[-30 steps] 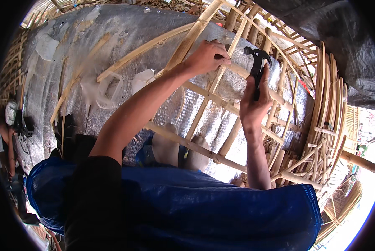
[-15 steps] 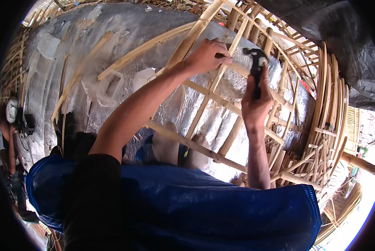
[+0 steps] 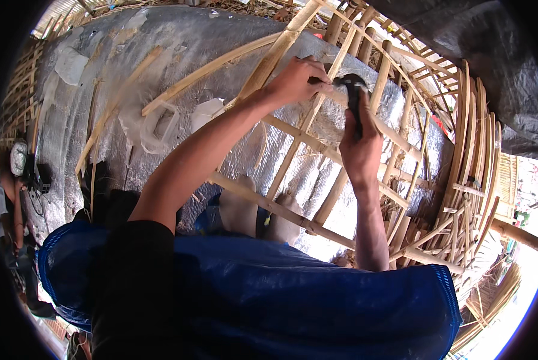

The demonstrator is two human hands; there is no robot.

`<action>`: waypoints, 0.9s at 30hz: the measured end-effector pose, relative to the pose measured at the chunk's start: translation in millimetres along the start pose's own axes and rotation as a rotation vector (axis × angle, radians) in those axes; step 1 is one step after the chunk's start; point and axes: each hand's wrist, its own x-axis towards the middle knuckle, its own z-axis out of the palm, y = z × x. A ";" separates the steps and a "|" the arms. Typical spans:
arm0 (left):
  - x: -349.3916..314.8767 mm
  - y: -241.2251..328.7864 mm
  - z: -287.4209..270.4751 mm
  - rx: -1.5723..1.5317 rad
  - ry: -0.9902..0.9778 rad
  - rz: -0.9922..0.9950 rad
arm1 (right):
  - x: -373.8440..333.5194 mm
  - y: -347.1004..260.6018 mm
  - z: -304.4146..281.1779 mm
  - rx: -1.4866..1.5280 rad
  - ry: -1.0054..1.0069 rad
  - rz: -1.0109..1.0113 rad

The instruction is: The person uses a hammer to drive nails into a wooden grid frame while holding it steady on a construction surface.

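Note:
My right hand is closed around the dark handle of a hammer. Its head sits just right of my left hand, close to a crossing in a bamboo frame. At that crossing the left fingers are pinched together against a slanting bamboo strip and the crosspiece under it. Whatever is between those fingertips is too small to make out. The frame's poles and strips cross in front of my knees, over a silvery sheet.
Split bamboo strips stand bundled at the right. A cloudy plastic container and a loose bamboo strip lie on the sheet at left. Blue covering spans my lap. Black sheeting hangs upper right. Another person's arm shows far left.
My right hand has swung the hammer left, so its head is now nearer the left fingertips. The left hand has stayed at the bamboo crossing.

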 end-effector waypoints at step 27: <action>6.3 0.8 -11.1 0.135 -0.210 -0.114 | 0.0 38.7 22.1 0.123 0.179 0.018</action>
